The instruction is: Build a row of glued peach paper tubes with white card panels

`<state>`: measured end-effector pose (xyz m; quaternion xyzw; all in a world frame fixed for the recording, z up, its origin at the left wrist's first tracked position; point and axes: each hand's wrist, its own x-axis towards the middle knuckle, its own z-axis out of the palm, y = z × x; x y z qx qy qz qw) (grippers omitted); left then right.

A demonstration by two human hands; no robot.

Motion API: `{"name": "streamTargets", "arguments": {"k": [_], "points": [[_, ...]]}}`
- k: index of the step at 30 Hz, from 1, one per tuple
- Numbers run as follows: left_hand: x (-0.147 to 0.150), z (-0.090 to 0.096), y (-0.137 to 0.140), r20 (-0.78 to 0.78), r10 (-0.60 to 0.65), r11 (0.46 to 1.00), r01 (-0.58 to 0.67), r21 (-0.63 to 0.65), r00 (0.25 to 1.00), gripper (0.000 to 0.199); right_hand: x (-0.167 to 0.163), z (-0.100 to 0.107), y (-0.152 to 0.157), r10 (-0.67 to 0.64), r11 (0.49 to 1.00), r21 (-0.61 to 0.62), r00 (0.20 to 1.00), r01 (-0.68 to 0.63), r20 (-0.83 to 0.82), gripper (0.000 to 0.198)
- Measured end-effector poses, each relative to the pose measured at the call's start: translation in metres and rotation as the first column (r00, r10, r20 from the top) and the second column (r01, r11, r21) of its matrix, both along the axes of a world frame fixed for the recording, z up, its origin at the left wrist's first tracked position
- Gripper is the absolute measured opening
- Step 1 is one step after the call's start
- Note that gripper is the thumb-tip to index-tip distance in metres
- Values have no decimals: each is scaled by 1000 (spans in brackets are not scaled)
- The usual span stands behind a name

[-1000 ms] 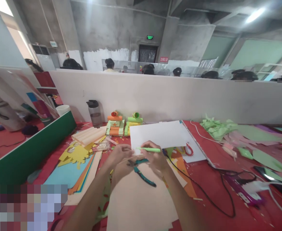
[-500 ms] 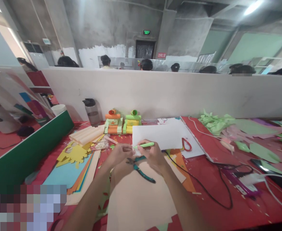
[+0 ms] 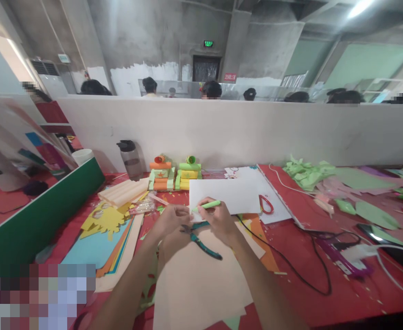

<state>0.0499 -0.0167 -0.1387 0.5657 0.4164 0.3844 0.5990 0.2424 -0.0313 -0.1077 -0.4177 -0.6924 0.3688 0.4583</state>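
Note:
My right hand [image 3: 217,217] is closed around a light green pen [image 3: 210,205], its tip pointing left and down at a white sheet of paper [image 3: 225,195]. The thumb and fingers of my left hand [image 3: 172,220] are pinched together at the sheet's near left corner. Just below both hands, pliers with teal handles [image 3: 206,247] lie across a stack of pale peach paper [image 3: 201,284]. Red-handled scissors [image 3: 266,205] lie at the sheet's right end, their blades hidden.
Two paper-roll models [image 3: 162,174] and a bottle [image 3: 129,158] stand by the white partition [image 3: 222,133]. Yellow cutouts [image 3: 107,215] and blue paper [image 3: 94,245] lie left. A black cable [image 3: 290,266], purple power strip [image 3: 345,261] and crumpled green paper [image 3: 307,172] are right.
The pen in my right hand has shifted very slightly, its far end a little higher. The camera view has moved a touch. My left hand stays at the sheet's corner.

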Motion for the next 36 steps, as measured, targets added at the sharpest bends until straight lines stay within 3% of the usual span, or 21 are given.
{"name": "streamTargets", "arguments": {"k": [7, 11, 17, 21, 24, 26, 29, 31, 36], "points": [[0, -8, 4, 3, 46, 999, -46, -15, 999, 31, 0, -1, 2, 43, 999, 2, 999, -43, -7, 17], [0, -3, 1, 13, 28, 999, -28, -18, 1000, 31, 2, -2, 4, 11, 1000, 16, 1000, -11, -8, 15], [-5, 13, -2, 97, 182, 983, -181, -17, 979, 30, 15, -2, 7, -122, 981, 119, 964, 153, -235, 18], [-7, 16, 2, 235, 314, 949, -300, -94, 920, 35, 17, -1, 6, -244, 898, 255, 887, 360, -392, 23], [-7, 13, 5, 289, 374, 927, -354, -121, 881, 36, 10, -1, 8, -368, 844, 179, 790, 505, -490, 20], [-6, 11, 5, 297, 380, 925, -358, -127, 876, 36, 3, -4, 10, -383, 884, 48, 778, 466, -498, 21], [-3, 8, 4, 277, 344, 939, -331, -97, 897, 36, -7, -11, 14, -309, 949, -118, 798, 291, -517, 32], [0, 8, 3, 241, 322, 947, -315, -68, 916, 34, -11, -16, 16, -284, 959, -143, 787, 247, -548, 35], [5, 8, 1, 210, 336, 941, -337, -32, 918, 33, -12, -22, 18, -339, 934, -110, 753, 338, -564, 37]]}}
